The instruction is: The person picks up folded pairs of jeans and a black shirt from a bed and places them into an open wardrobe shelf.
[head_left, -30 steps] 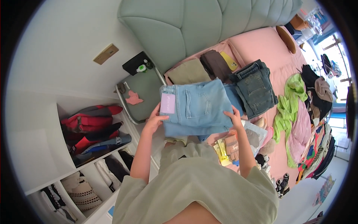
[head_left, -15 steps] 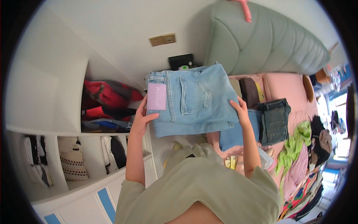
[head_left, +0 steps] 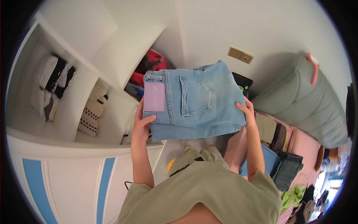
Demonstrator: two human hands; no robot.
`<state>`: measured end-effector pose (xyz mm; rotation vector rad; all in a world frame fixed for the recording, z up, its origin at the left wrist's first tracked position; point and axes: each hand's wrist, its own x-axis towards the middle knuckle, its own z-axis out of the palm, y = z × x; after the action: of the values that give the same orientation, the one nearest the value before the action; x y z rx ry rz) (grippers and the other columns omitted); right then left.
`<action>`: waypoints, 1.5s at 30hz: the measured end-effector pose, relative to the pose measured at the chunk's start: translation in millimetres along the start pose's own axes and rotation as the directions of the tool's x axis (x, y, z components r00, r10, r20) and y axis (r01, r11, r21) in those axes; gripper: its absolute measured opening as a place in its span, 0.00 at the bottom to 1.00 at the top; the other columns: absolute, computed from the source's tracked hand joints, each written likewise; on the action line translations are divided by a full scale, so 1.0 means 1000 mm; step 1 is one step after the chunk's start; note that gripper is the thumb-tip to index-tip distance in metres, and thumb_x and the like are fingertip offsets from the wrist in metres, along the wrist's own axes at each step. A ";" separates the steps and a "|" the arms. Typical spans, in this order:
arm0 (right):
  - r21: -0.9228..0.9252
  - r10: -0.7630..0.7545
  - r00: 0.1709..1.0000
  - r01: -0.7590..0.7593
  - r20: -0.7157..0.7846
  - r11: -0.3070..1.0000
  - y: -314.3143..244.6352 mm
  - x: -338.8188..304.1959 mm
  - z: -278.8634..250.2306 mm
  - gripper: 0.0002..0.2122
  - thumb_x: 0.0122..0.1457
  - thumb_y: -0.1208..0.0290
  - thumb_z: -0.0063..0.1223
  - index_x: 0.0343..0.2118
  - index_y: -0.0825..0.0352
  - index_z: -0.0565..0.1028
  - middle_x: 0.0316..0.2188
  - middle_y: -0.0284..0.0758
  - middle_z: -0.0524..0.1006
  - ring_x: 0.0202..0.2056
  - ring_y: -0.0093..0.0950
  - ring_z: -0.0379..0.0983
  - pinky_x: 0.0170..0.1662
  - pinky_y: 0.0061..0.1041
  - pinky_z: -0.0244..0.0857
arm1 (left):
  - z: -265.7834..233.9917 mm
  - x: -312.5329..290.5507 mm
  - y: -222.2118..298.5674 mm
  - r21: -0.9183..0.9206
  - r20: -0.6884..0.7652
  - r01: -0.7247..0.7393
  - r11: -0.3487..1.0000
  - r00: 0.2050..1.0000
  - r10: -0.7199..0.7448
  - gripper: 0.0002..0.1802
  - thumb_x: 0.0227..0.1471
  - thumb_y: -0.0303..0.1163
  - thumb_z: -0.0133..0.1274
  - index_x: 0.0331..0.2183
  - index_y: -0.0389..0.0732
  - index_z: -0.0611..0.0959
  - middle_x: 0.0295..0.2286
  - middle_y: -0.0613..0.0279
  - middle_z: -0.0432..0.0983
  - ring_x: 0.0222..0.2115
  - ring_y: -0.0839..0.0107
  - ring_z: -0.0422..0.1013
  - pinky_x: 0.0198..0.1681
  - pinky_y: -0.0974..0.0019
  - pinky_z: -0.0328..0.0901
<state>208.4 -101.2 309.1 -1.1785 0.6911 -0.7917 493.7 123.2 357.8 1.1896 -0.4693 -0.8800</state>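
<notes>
A folded pair of light blue jeans [head_left: 199, 97] is held up in front of me, level, with a back pocket and a lilac waistband patch on top. My left hand [head_left: 143, 118] grips its waistband end, thumb on top and fingers beneath. At the opposite end my right hand [head_left: 247, 111] pinches the fold the same way. The fingers under the denim are mostly hidden. Beyond the jeans, red clothing [head_left: 154, 61] lies in an open cupboard compartment, partly covered by them.
White shelving [head_left: 91, 87] on the left holds folded clothes, among them a cream patterned knit [head_left: 90, 117]. To the right is a pink bed [head_left: 236, 147] with dark folded jeans [head_left: 287, 170] and a green padded headboard [head_left: 302, 100]. A wall socket [head_left: 240, 55] sits ahead.
My view has turned left toward the shelving, so the bed and headboard have shifted right. The jeans stay in both hands, held much the same way.
</notes>
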 end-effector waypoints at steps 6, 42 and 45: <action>0.022 0.028 0.980 -0.033 0.198 0.999 -0.003 0.049 0.059 0.21 0.47 0.71 0.53 0.46 0.73 0.69 0.37 0.36 0.75 0.38 0.23 0.70 0.44 0.18 0.61 | -0.030 -0.031 0.025 -0.160 -0.352 -0.110 0.981 0.935 0.047 0.37 0.32 0.24 0.50 0.51 0.32 0.66 0.45 0.54 0.68 0.48 0.62 0.63 0.53 0.65 0.55; 0.297 -0.375 0.228 0.311 0.899 0.903 -0.084 0.135 0.350 0.22 0.48 0.75 0.53 0.47 0.78 0.67 0.36 0.38 0.75 0.38 0.22 0.69 0.44 0.21 0.62 | -0.039 -0.087 0.096 0.499 -0.802 -0.344 0.795 0.165 0.575 0.29 0.42 0.22 0.56 0.49 0.31 0.67 0.40 0.56 0.71 0.42 0.71 0.67 0.49 0.71 0.58; 0.338 -0.451 0.214 0.415 0.867 0.845 -0.080 0.125 0.377 0.22 0.48 0.74 0.53 0.47 0.78 0.67 0.35 0.39 0.75 0.36 0.22 0.69 0.42 0.20 0.63 | -0.081 -0.071 0.103 0.758 -0.621 -0.197 0.622 0.072 0.780 0.32 0.44 0.22 0.51 0.52 0.29 0.61 0.42 0.51 0.69 0.43 0.66 0.66 0.49 0.69 0.57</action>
<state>571.6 -22.1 471.7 -1.5734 -0.7018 -0.4121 545.7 238.8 436.0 1.6183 -0.0489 0.7943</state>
